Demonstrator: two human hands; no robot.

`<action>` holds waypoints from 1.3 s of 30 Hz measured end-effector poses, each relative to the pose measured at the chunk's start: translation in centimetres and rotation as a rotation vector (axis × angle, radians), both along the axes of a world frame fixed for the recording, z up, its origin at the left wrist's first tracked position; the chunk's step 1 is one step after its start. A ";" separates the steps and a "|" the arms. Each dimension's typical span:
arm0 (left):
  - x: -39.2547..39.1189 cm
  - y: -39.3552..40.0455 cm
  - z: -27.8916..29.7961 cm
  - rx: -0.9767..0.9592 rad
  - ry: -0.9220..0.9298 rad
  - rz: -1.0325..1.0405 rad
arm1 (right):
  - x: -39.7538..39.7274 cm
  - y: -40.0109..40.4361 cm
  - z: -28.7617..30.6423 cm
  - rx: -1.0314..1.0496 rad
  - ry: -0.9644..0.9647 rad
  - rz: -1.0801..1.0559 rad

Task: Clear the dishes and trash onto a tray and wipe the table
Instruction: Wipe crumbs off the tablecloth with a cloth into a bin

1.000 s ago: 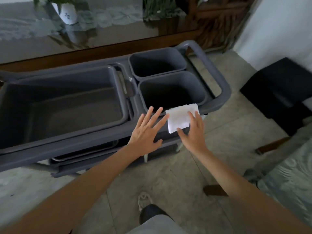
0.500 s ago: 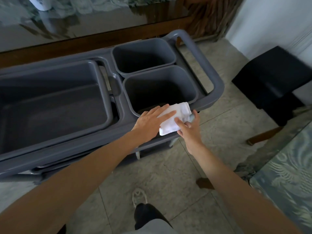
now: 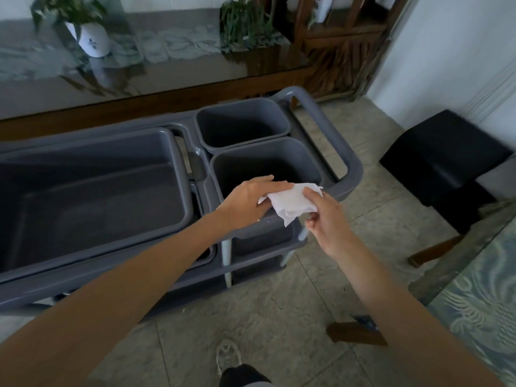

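Gripping a crumpled white paper napkin [image 3: 290, 203] from both sides, the left hand [image 3: 247, 203] and right hand [image 3: 325, 219] hold it over the near rim of a grey cart bin [image 3: 268, 163].

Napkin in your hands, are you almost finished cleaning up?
Probably not. Nothing shows in the big tub or the two small bins, though the near bin's bottom is too dark to tell. The left hand and right hand both hold the white napkin over the near bin. Dishes and wiping seem left.
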State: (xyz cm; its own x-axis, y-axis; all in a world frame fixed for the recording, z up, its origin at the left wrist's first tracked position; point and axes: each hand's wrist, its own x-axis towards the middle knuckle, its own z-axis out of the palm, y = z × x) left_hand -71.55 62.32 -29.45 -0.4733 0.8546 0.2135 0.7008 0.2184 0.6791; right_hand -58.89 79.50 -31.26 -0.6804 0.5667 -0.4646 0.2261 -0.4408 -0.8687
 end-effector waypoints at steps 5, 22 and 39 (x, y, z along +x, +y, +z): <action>-0.7 -2.7 5.5 0.134 -0.200 0.191 | -2.1 -1.0 3.9 -0.034 0.075 0.007; 6.0 -24.6 9.5 0.431 -0.745 0.968 | -7.9 -20.6 8.3 0.033 0.374 0.931; 46.5 -42.2 8.2 0.873 -0.628 1.781 | 15.7 -46.3 7.6 -0.019 0.354 1.924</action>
